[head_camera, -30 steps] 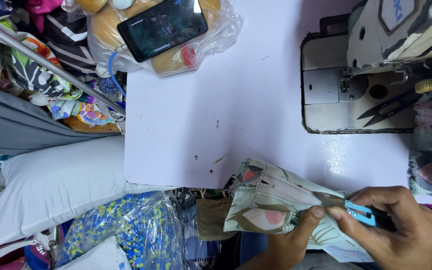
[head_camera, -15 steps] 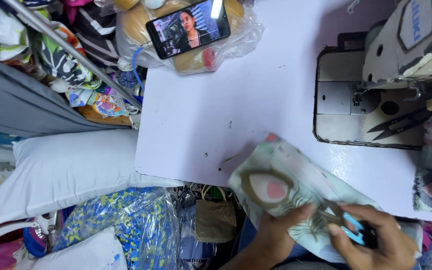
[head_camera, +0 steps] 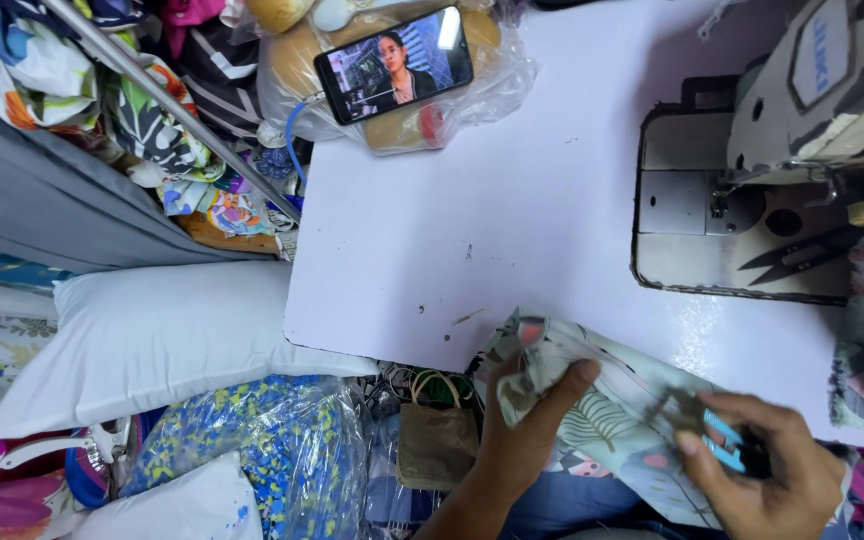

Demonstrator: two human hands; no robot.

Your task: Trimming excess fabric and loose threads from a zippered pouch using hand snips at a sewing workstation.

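hands: left hand (head_camera: 527, 425) grips printed fabric (head_camera: 612, 420) | right hand (head_camera: 772, 470) grips blue snips (head_camera: 722, 440) | clear bag (head_camera: 392, 90) top-centre

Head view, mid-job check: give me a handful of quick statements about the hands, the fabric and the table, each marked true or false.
1. The left hand grips the printed fabric. True.
2. The right hand is empty. False: it holds a small blue-handled tool, blurred, against the fabric.
3. The phone lies flat on the white table. False: it rests on a clear plastic bag at the table's far edge, its screen lit.
4. A dark pair of snips lies on the sewing machine bed. True.
5. The fabric sits under the machine's needle. False: it lies at the table's near edge, away from the needle.
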